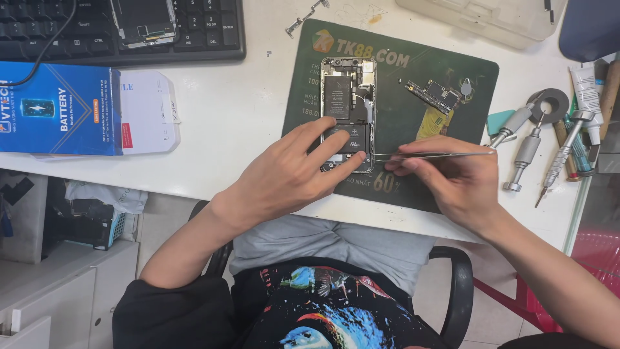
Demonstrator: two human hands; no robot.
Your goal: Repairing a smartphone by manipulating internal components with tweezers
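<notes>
Left hand is pinning the opened phone flat on the green mat, fingers spread, while right hand is pinching metal tweezers shut at its lower edge — a slip risks gouging the battery or tearing a flex.

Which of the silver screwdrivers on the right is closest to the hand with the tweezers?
The leftmost screwdriver, lying just past the tweezers' back end above the right hand. The other two screwdrivers lie farther right.
</notes>
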